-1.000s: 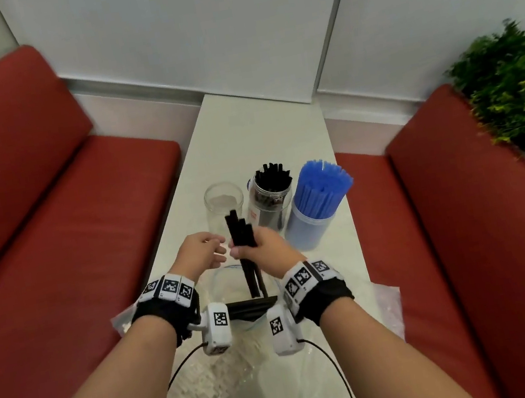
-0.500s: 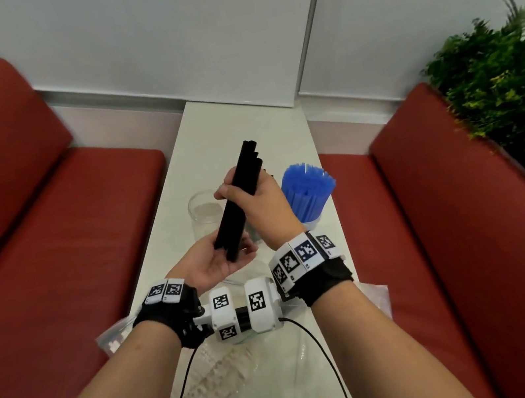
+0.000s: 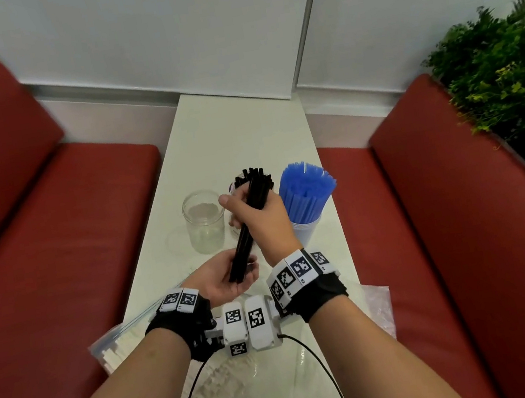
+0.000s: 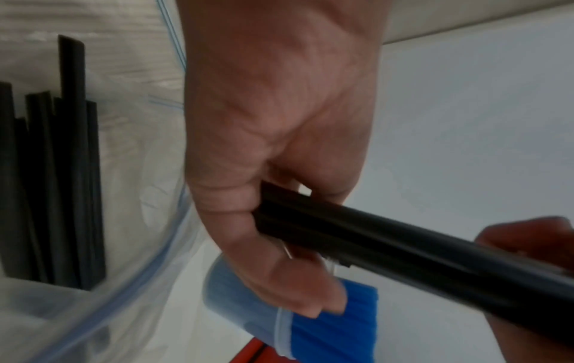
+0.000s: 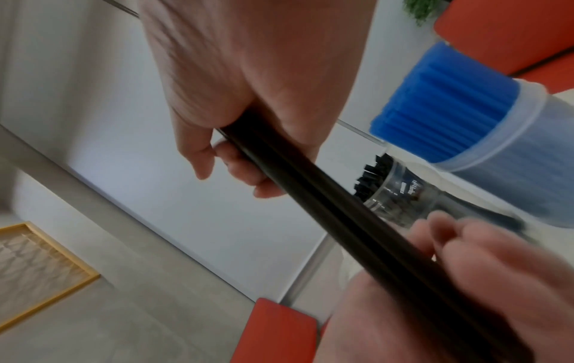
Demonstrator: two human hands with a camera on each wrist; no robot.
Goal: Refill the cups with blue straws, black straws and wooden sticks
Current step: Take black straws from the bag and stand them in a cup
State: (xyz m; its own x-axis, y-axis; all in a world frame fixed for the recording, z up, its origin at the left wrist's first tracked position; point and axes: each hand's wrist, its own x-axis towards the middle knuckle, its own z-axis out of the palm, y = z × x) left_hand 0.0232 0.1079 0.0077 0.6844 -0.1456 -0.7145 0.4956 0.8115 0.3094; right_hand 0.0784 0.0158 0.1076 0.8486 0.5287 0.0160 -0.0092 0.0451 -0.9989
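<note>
- A narrow white table (image 3: 237, 140) runs away from the person between two red benches (image 3: 48, 217), with pale wall panels at the far end and a green plant (image 3: 505, 81) at the far right.
- The right hand (image 3: 259, 222) is closed around a bundle of black straws (image 3: 251, 221), gripping it along its upper half; the bundle tilts, upper end toward the far cups.
- The left hand (image 3: 223, 276) is cupped palm-up beneath the bundle's lower end, fingers loosely curled round the tips, apparently squaring them up.
- The cup of blue straws (image 3: 305, 195) at the right is packed full, so that part looks done.
- The cup of black straws (image 5: 400, 194) stands just behind the right hand, between the other two; it already holds some, and by my judgement the held bundle goes in next.
- The clear cup (image 3: 205, 220) at the left holds nothing, so the wooden sticks (image 3: 214, 394) remain to be done; they lie in a plastic bag on the near table.
- More black straws lie in a clear bag (image 4: 56, 196) near the left wrist, so that refill may need further handfuls.
</note>
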